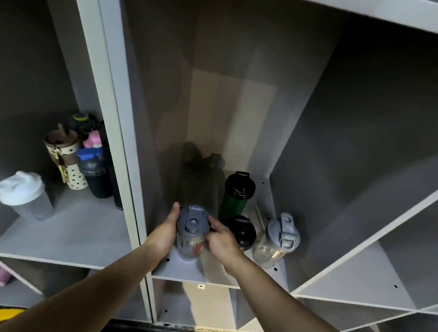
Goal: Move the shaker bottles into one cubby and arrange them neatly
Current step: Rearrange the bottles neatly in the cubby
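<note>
1. I have both hands on the clear shaker with the grey lid [190, 232], which stands upright near the front left of the middle cubby [177, 270]. My left hand [164, 234] is wrapped on its left side, thumb up by the lid; my right hand [222, 241] is closed on its right side, fingers at the lid's edge. So both are clamped on this one bottle.

2. Three more bottles share the middle cubby: a green one with a black lid [235, 196] farther back, a short black-lidded one [242, 232] just beside my right hand, and a second clear grey-lidded shaker [279, 241] at the front right.

3. I judge the step in hand to be setting this shaker in its spot and squaring it up with the others.

4. The left cubby [74, 232] holds more bottles: a white-lidded one [22, 196] at the front, and at the back right a dotted cream one [67, 160], a dark one with a blue cap [94, 173], a pink one [93, 139] and others too dark to tell.

5. Next I would let go without tipping it, then reach left for the white-lidded one, since it stands nearest.

6. Room is tightening here, so each newcomer needs a row place.
</note>
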A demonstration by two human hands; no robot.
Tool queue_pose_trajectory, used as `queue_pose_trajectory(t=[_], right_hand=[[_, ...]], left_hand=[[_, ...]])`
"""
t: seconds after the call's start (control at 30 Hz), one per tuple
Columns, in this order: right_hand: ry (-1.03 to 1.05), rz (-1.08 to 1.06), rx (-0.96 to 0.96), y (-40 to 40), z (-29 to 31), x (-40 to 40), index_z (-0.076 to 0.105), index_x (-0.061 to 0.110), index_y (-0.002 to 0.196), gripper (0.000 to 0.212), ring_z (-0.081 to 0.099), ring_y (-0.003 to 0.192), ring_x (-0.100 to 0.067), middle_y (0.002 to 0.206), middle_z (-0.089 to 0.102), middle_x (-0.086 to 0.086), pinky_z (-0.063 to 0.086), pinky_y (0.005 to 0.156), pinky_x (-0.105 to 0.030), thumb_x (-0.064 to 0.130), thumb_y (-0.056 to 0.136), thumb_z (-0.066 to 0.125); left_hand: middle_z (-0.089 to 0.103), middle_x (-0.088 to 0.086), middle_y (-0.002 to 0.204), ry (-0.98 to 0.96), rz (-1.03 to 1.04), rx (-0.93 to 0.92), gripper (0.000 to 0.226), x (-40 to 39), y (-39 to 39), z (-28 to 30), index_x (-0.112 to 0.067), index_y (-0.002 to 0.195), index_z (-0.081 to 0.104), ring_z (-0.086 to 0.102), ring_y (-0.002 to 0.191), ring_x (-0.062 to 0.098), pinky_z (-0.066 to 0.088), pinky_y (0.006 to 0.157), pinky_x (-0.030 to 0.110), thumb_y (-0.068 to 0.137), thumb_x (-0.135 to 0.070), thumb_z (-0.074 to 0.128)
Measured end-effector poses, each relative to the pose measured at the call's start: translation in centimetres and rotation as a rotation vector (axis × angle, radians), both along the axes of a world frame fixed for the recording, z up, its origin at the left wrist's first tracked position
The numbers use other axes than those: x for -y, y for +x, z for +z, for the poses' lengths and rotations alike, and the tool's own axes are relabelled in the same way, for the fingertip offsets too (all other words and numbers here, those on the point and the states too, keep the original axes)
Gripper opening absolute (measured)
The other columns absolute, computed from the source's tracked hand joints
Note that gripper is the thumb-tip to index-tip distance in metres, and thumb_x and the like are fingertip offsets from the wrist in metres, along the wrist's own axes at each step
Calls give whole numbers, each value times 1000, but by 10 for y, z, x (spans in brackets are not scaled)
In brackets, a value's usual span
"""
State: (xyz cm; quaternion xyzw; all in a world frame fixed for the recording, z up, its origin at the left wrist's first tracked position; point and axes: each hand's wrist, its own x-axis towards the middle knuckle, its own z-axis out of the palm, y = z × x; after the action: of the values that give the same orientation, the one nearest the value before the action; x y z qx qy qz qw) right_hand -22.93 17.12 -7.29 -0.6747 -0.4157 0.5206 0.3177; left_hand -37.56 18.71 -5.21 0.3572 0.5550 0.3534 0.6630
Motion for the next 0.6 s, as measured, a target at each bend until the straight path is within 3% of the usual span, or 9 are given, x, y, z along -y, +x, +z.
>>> queue_pose_trajectory(t=[0.17,0.23,0.37,0.43,0.53,0.6], right_hand=[[-2,-11,-11,2,-3,-1,51,26,144,61,57,127,-20,140,61,0,44,113,-42,6,87,53],[2,-9,-7,1,-2,1,50,26,145,60,55,129,-19,140,60,1,43,114,-41,6,88,53],[18,22,14,0,2,2,52,32,142,57,58,124,-17,138,61,4,45,111,-37,9,90,53],[19,32,23,1,8,4,48,28,145,58,56,124,-17,138,58,5,44,109,-33,7,92,52],[47,-1,77,11,17,4,42,22,150,60,51,133,-20,146,52,0,40,109,-28,8,92,54],[92,-15,118,22,21,4,46,22,147,57,55,123,-16,143,56,-1,41,99,-20,9,93,54]], left_hand=[[57,4,114,21,21,65,47,4,4,12,-18,119,59,55,78,7,31,94,27,98,-53,35],[56,3,110,20,10,51,52,5,3,12,-16,122,60,55,84,10,31,95,28,98,-54,35],[58,1,108,15,-19,18,41,10,3,18,-29,88,62,56,82,8,31,95,28,97,-58,34],[62,3,114,14,-39,-53,45,10,2,21,-29,95,64,59,90,13,32,95,30,94,-63,34],[56,3,135,157,-83,-335,50,5,2,18,-29,126,58,54,119,22,32,98,31,96,-60,33],[49,-1,142,286,-112,-467,47,3,7,21,-28,135,51,48,128,21,32,100,29,98,-53,39]])
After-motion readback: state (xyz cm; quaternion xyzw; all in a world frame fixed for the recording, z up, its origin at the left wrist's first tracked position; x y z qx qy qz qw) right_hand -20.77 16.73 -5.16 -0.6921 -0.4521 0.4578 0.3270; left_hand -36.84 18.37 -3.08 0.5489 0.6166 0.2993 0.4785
